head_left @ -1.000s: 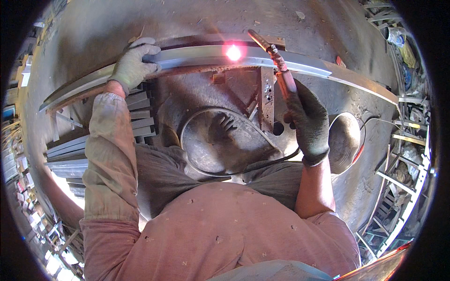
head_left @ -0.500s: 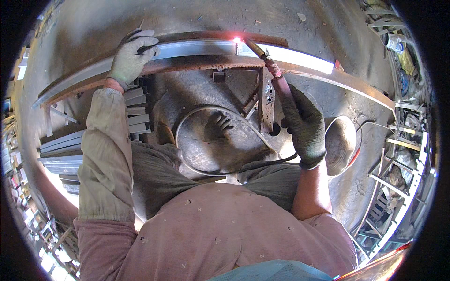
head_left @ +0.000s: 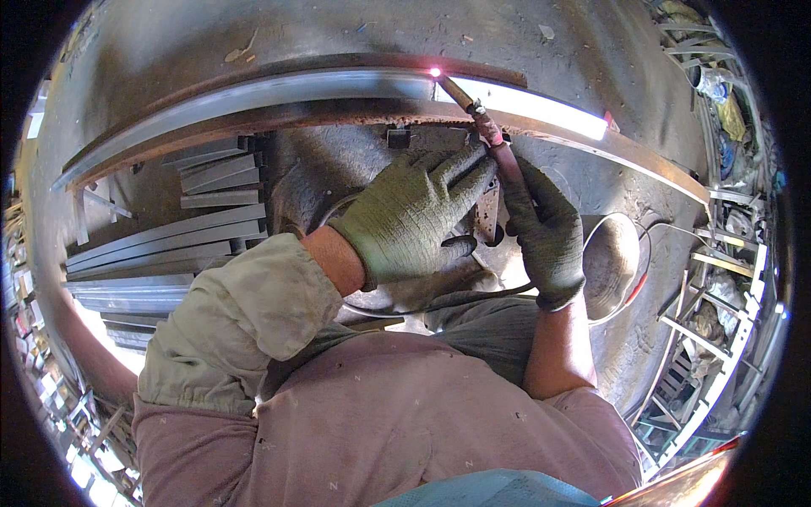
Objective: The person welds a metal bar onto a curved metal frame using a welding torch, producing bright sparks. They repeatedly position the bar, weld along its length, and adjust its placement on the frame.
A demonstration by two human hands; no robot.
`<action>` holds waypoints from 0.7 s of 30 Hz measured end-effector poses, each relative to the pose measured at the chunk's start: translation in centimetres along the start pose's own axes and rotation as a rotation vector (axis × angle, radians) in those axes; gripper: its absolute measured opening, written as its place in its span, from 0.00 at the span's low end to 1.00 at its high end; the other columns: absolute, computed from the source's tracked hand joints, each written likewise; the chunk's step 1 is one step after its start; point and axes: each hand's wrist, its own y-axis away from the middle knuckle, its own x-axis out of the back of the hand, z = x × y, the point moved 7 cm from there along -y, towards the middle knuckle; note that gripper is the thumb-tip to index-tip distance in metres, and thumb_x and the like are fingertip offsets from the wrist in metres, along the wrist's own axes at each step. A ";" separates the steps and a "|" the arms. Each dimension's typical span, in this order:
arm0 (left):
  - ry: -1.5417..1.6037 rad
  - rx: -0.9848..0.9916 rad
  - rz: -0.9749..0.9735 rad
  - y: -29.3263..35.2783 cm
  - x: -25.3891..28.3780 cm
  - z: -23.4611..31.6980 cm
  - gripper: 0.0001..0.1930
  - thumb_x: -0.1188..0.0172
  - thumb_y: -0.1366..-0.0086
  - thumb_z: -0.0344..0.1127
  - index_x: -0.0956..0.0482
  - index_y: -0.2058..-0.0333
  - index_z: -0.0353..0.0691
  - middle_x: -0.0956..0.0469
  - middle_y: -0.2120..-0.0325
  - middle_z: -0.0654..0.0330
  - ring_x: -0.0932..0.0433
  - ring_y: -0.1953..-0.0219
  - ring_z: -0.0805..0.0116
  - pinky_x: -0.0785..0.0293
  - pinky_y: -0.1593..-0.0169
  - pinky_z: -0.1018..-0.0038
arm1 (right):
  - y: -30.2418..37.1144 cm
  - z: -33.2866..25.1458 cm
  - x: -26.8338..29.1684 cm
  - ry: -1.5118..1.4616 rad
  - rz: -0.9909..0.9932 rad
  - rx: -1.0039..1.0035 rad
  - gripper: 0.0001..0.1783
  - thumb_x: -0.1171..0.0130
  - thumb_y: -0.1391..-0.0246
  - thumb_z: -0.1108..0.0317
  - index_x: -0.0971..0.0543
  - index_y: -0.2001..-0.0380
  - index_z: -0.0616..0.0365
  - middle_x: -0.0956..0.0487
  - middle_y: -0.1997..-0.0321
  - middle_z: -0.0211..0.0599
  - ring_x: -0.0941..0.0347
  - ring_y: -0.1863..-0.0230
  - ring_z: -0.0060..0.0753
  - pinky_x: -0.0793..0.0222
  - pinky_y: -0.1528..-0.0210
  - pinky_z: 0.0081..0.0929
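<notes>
My gloved right hand (head_left: 547,241) grips a welding torch (head_left: 508,173), its fingers wrapped round the reddish handle. The torch's brass-coloured tip points up and left at a small glowing spot on a long grey steel bar (head_left: 321,86). That bar lies along a rusty steel beam (head_left: 338,113), and a seam shows close to the glow. My gloved left hand (head_left: 410,211) is in front of the beam, fingers stretched toward the torch and thumb apart. Its fingertips meet or nearly touch the torch's neck; actual contact is hard to tell.
Several cut grey metal bars (head_left: 169,245) are stacked at the left. A round bucket-like container (head_left: 617,253) stands right of my right hand, with a thin cable beside it. A pale metal frame (head_left: 714,346) and clutter line the right edge. A rusty upright support is partly hidden below the beam.
My left hand has left the steel bar at the far left and come right and nearer, to the torch. The torch tip and glow have shifted slightly right.
</notes>
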 end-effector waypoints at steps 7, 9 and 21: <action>0.040 0.018 -0.108 -0.4 0.2 -0.3 0.47 0.26 0.33 0.54 0.28 0.22 0.36 0.28 0.23 0.43 0.24 0.26 0.42 0.29 0.23 0.47 | -0.3 0.6 -0.1 -0.089 0.000 0.021 0.21 0.30 0.20 0.62 0.12 0.32 0.59 0.08 0.49 0.33 0.17 0.49 0.19 0.18 0.46 0.26; 0.007 -0.021 -0.005 -0.3 0.2 -0.2 0.46 0.26 0.34 0.54 0.27 0.23 0.37 0.26 0.24 0.44 0.22 0.29 0.43 0.28 0.26 0.47 | -0.2 0.4 -0.3 -0.117 -0.018 -0.024 0.20 0.30 0.20 0.62 0.12 0.32 0.59 0.09 0.52 0.30 0.17 0.52 0.17 0.18 0.49 0.24; -0.023 0.015 -0.132 0.0 -0.2 -0.3 0.49 0.29 0.31 0.56 0.32 0.19 0.35 0.30 0.21 0.40 0.28 0.22 0.41 0.36 0.18 0.45 | -0.3 -0.1 -0.1 -0.079 -0.003 0.031 0.21 0.30 0.19 0.60 0.11 0.32 0.55 0.10 0.55 0.28 0.20 0.56 0.15 0.20 0.53 0.21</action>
